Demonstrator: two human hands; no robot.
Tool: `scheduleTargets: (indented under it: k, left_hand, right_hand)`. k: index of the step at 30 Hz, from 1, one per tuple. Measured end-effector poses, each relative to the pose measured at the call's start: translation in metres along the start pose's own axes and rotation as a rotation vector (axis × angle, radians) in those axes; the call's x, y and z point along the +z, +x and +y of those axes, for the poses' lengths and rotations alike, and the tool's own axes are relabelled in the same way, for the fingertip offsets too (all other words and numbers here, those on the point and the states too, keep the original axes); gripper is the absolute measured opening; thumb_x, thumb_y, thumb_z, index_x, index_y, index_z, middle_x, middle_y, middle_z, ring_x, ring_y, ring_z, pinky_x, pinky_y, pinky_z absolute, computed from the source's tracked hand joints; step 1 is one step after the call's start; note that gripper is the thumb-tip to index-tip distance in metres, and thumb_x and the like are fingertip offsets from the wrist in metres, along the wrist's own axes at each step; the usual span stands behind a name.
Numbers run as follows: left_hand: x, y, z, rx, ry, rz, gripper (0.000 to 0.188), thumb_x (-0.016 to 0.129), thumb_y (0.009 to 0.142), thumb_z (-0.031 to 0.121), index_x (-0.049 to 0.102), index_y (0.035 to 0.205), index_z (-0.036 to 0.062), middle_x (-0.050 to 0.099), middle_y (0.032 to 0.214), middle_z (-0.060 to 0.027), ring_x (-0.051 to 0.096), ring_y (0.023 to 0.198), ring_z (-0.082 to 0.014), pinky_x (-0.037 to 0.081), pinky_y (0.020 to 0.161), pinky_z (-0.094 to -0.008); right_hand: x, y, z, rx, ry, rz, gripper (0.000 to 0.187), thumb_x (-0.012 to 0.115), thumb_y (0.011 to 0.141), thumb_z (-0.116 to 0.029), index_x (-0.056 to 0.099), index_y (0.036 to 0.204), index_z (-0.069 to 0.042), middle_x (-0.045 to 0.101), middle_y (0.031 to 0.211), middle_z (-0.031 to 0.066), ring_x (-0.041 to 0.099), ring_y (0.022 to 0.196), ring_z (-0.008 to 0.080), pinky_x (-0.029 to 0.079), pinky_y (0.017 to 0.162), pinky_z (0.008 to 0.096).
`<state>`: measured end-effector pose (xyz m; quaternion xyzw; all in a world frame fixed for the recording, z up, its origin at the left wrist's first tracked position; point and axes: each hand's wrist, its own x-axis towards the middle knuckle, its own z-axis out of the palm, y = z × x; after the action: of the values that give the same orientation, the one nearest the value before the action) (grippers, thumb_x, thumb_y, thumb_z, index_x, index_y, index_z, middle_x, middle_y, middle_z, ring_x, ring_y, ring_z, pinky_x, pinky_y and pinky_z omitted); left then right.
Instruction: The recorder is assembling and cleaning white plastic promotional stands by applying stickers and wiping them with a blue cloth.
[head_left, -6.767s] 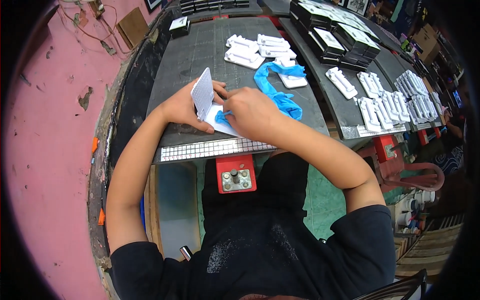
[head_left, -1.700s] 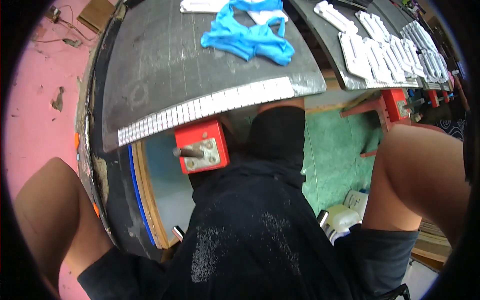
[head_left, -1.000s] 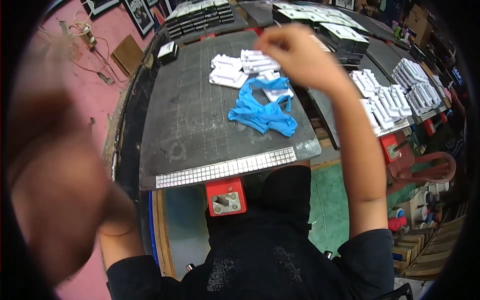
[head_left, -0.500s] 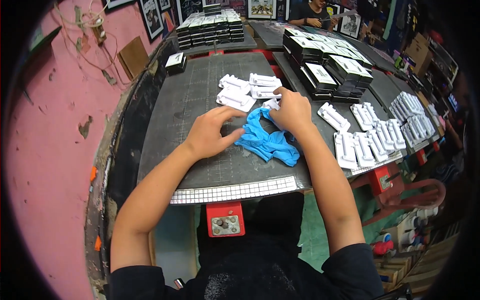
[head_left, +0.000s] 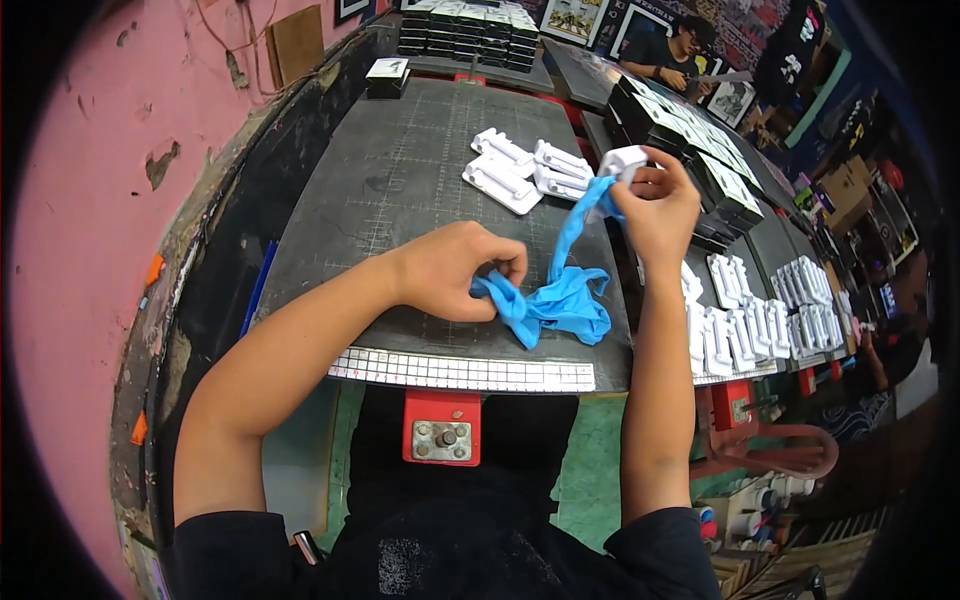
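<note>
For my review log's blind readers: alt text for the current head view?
Right hand holds a white plastic-looking piece and part of a crumpled blue cloth; left hand grasps the cloth lower down. More white pieces lie beyond on a dark grey tabletop.

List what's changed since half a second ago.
Right hand has raised a white piece off the board, a strip of blue cloth rising with it. Left hand now pinches the cloth's left end. Unmoved: the board's four other white pieces and the box at its far left.

Beyond and left of the blue cloth [head_left: 572,305], black tabletop [head_left: 390,165] is lying open; directly beyond, white holders [head_left: 502,183] are blocking.
</note>
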<state>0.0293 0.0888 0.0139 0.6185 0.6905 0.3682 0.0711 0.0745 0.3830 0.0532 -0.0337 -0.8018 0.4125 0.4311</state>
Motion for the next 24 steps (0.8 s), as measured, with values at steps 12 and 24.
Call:
scheduleTargets:
  k: [12,24]
  left_hand:
    - [-0.018,-0.002,-0.015,0.112,-0.004,0.546,0.092,0.097,0.074,0.041,0.055,0.147,0.0041,0.060,0.146,-0.0144,0.060,0.135,-0.0270,0.054,0.110,-0.0472]
    - [-0.031,-0.025,-0.001,-0.029,-0.109,0.403,0.104,0.098,0.078,0.007,0.044,0.167,0.0075,0.073,0.139,-0.0135,0.072,0.129,-0.0234,0.055,0.117,-0.0423]
  right_hand:
    - [0.003,-0.006,-0.064,-0.682,-0.041,-0.032,0.052,0.080,0.083,0.004,0.074,0.135,-0.002,0.075,0.112,0.0150,0.075,0.100,0.0255,0.060,0.091,0.0370]
    - [0.067,-0.064,-0.050,-0.561,0.382,-0.488,0.052,0.078,0.090,0.009,0.064,0.139,-0.001,0.074,0.117,0.0114,0.076,0.104,0.0208,0.064,0.088,0.0345]
